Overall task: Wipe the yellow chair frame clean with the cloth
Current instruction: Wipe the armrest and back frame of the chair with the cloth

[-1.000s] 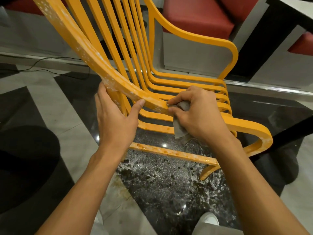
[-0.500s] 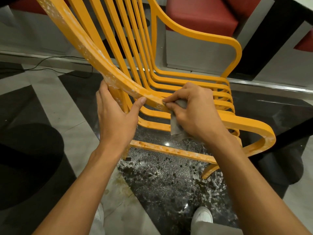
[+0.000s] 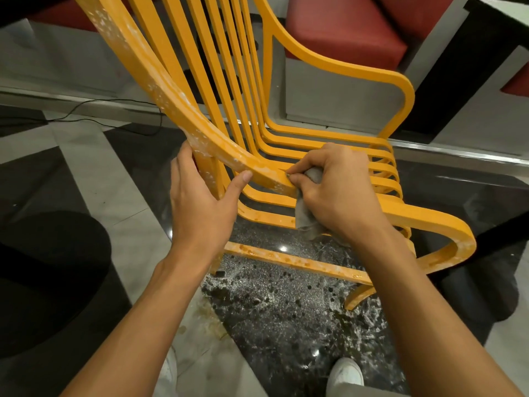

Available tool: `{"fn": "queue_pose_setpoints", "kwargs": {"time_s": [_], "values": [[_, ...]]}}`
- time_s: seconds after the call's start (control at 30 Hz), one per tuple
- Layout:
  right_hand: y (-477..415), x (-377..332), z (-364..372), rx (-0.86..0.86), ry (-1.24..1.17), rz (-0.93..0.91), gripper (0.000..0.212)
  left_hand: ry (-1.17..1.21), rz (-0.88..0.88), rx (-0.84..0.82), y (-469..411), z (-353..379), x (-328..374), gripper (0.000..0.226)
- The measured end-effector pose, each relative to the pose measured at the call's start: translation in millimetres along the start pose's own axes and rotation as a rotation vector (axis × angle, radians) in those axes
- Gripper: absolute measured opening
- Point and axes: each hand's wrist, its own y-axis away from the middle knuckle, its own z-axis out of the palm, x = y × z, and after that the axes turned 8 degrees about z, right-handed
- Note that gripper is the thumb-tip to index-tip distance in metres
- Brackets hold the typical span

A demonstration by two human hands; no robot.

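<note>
**Rubbing confined to one patch**

Yellow chair frame [image 3: 177, 110] stands on the dark floor [image 3: 286, 325], its near rail flecked white. Left hand [image 3: 200, 202] grips that rail as before, thumb on top. Right hand [image 3: 337, 196], clenched round the grey cloth [image 3: 305, 216], has barely shifted. Probably scrubbing one stubborn spot; most of the rail remains.

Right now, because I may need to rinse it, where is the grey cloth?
In the head view, centre-right: the right hand holds the grey cloth against the yellow chair frame, on its near rail, beside the left hand.
</note>
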Motion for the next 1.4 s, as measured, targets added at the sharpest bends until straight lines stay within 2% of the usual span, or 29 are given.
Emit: {"fn": "queue_pose_setpoints", "kwargs": {"time_s": [0.1,0.2,0.33,0.4,0.5,0.67,0.8,0.97,1.07,1.17,1.3,1.4], "values": [[2.7,-1.8,4.9,-0.022,-0.018,-0.055,0.007,0.015,0.002,0.005,-1.0,-1.6,-0.1,0.083],[-0.8,1.9,-4.8,-0.097,-0.047,-0.018,0.006,0.038,0.005,0.011,-2.6,-2.8,0.8,0.078],[2.9,-6.8,7.1,0.02,-0.037,-0.059,0.004,0.035,0.013,0.017,-3.5,-3.0,0.7,0.076],[3.8,-9.4,8.3,-0.031,-0.049,-0.088,0.005,0.031,0.02,0.015,-3.9,-3.2,-1.5,0.076],[-1.1,-4.8,-5.6,-0.123,-0.044,-0.026,0.005,0.041,0.032,0.008,-4.8,-4.1,-4.8,0.075],[0.1,-8.4,6.5,0.004,-0.031,-0.032,0.005,0.044,0.043,0.005,-6.3,-4.2,-8.4,0.073],[-3.9,-4.9,-3.3,-0.123,-0.047,-0.027,0.005,0.056,0.053,-0.003,-7.7,-5.7,-10.1,0.07],[-3.3,-10.9,9.3,0.002,-0.029,-0.045,0.005,0.055,0.067,0.003,-8.4,-7.2,-10.5,0.067],[-1.4,-12.5,10.9,-0.059,-0.073,-0.07,0.006,0.062,0.077,-0.002,-8.8,-7.8,-11.2,0.065],[-7.4,-7.6,-2.8,-0.138,-0.076,-0.014,0.006,0.084,0.074,-0.008,-9.3,-8.5,-11.3,0.065],[-7.2,-15.1,11.3,-0.004,-0.026,-0.028,0.005,0.089,0.082,-0.002,-10.8,-10.4,-12.2,0.066],[-4.7,-19.0,15.4,-0.043,-0.066,-0.091,0.006,0.079,0.084,-0.007,-10.7,-11.3,-13.1,0.067]]}}
